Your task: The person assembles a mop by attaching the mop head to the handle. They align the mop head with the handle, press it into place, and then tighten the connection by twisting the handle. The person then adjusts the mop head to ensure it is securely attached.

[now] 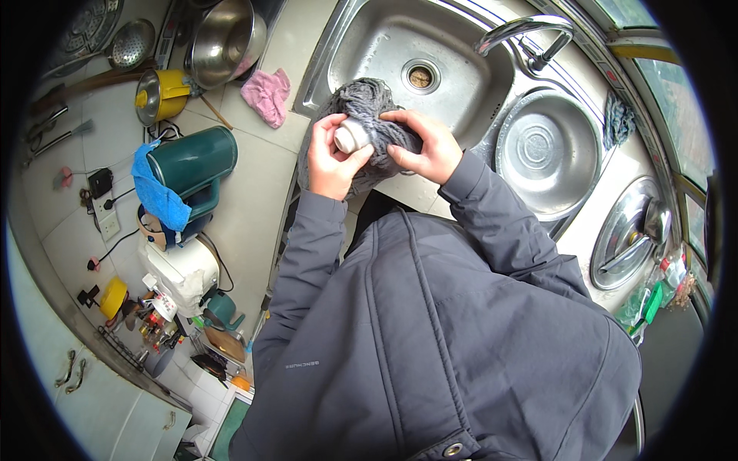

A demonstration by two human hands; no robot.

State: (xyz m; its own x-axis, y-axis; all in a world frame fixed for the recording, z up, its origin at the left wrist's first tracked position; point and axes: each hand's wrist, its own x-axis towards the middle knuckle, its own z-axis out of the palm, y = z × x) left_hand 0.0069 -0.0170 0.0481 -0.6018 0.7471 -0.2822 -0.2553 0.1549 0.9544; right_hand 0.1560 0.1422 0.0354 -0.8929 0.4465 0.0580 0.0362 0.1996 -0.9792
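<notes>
A bundle of grey strings with a white plastic socket, which looks like a mop head (360,98), is held up at the near edge of the sink. My left hand (332,165) is closed around the white socket (350,137), thumb on one side and fingers on the other. On the right side of the bundle, my right hand (430,147) grips the grey strings between thumb and fingers. The strings hide the underside of the bundle and part of my left fingers.
Beyond my hands lies the steel sink (369,34) with its faucet (530,34). A metal basin (547,154) sits to the right, a pot lid (626,230) farther along. On the left counter are a pink cloth (267,97), a yellow pot (160,96) and a green kettle (196,160).
</notes>
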